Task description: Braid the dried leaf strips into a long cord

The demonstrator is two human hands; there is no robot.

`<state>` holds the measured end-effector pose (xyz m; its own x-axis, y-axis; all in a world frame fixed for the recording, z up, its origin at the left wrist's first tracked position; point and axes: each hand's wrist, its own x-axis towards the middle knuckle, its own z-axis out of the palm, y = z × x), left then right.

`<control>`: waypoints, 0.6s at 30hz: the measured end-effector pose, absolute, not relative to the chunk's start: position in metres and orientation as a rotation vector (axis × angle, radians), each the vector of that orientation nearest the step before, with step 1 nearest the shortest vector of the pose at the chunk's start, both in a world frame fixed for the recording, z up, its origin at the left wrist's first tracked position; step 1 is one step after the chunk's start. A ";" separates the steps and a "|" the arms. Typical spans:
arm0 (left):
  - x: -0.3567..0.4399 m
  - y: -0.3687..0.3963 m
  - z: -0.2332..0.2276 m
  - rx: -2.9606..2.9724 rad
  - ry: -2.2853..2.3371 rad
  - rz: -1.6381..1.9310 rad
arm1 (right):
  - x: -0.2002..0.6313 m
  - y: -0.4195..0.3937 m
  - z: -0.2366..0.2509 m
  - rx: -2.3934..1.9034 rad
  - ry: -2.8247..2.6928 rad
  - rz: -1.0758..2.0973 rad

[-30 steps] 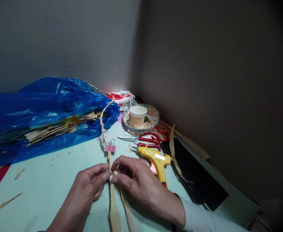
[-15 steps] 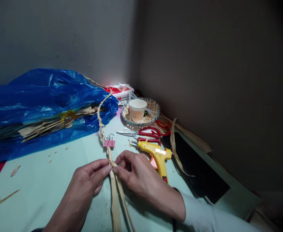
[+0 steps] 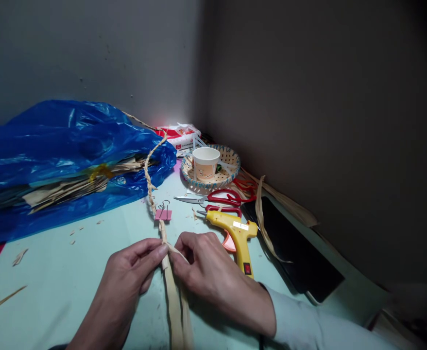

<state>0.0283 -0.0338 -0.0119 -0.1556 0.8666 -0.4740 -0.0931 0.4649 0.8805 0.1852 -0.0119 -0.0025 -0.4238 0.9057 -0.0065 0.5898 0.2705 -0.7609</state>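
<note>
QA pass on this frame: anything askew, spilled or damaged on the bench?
Small husk scraps lie scattered on the table beside the blue bag. A loose strip drapes over a dark slab. Both hands, left hand and right hand, pinch the braid. Nothing looks broken.

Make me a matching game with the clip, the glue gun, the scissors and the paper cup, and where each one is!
Things:
1. pink clip
2. yellow glue gun
3. red scissors
4. paper cup

Places:
A. standing in the round woven basket
B. clamped on the braided strip
C. lying just beside the right hand
D. lying between the basket and the glue gun

Pairs: 1-B, 2-C, 3-D, 4-A
</note>
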 end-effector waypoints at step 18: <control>0.033 -0.032 -0.005 0.650 1.528 1.008 | 0.187 -0.023 0.022 -1.416 -2.281 0.918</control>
